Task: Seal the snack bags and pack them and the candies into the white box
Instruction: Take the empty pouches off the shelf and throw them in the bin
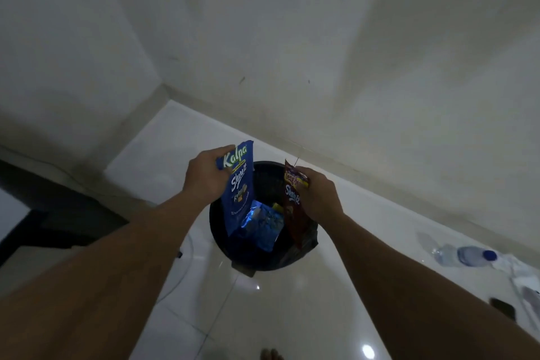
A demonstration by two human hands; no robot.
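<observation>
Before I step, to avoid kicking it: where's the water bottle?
Head view, far right: the water bottle lies on the floor, right of the black bin.

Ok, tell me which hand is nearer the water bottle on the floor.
Right. The right hand, pinching the red snack bag, is over the black bin's bottle-side edge. The left hand, holding the blue snack bag, is across the bin, farther from the water bottle.

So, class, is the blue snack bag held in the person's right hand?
No, the left hand grips the blue snack bag, while the right hand holds the dark red bag.
</observation>
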